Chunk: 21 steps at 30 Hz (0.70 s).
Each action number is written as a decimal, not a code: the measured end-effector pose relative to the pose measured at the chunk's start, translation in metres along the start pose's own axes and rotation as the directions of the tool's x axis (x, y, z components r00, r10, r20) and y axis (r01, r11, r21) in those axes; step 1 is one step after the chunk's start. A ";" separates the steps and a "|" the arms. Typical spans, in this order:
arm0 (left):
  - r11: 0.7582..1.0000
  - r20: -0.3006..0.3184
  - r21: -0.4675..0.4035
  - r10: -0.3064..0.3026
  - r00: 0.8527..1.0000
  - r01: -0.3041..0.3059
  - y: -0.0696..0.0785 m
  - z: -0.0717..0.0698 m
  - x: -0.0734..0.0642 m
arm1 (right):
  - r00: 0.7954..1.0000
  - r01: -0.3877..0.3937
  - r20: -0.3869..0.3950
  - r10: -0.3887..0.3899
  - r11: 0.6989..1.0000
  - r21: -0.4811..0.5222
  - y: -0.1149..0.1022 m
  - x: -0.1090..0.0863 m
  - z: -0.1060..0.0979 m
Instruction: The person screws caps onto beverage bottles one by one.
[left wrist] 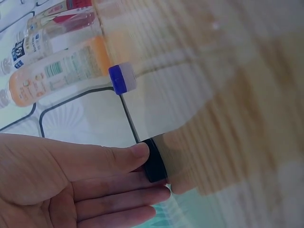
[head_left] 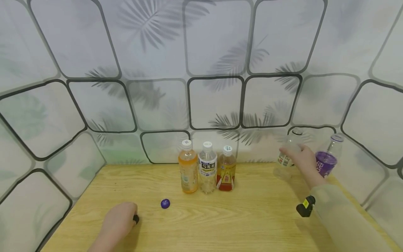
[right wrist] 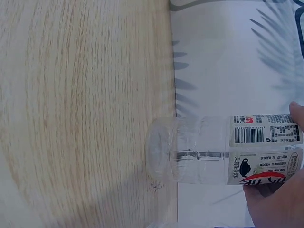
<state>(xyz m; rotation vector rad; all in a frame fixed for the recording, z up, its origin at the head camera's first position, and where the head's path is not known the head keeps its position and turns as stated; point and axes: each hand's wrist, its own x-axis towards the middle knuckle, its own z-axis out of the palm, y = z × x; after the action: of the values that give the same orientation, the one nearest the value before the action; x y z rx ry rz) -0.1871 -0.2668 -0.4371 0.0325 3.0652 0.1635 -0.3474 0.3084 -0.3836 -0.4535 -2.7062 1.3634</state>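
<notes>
My left hand (head_left: 119,218) is low over the table at the left, pinching a small black cap (left wrist: 155,161) between thumb and fingers. A purple-blue bottle cap (head_left: 165,203) lies on the table just beyond it. At the right, my right hand (head_left: 300,159) grips a clear bottle (right wrist: 199,149) with a white label around its upper body. The bottle is upright, its base at or just above the tabletop; which, I cannot tell. Right beside that hand is a bottle with a purple label (head_left: 325,160), its lower part hidden by my wrist.
Three capped bottles stand in a row near the table's back: an orange one (head_left: 188,171), a clear one with a white label (head_left: 207,169) and one with reddish liquid (head_left: 226,171). Patterned cloth walls (head_left: 214,101) rise behind and at both sides of the wooden table (head_left: 252,217).
</notes>
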 end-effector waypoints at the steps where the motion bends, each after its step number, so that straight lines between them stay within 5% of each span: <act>1: 1.000 0.001 0.002 0.000 1.000 0.000 0.000 0.000 0.000 | 1.000 -0.001 -0.003 0.001 1.000 0.001 0.001 0.001 0.001; 21: 1.000 -0.010 0.016 -0.003 1.000 0.003 0.004 -0.003 -0.002 | 1.000 -0.006 -0.029 0.012 0.983 0.185 0.012 0.014 0.015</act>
<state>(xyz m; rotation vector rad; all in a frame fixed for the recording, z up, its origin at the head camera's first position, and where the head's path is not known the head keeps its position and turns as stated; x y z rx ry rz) -0.1854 -0.2626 -0.4340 0.0282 3.0759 0.1389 -0.3614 0.3079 -0.4036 -0.4662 -2.5260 1.5779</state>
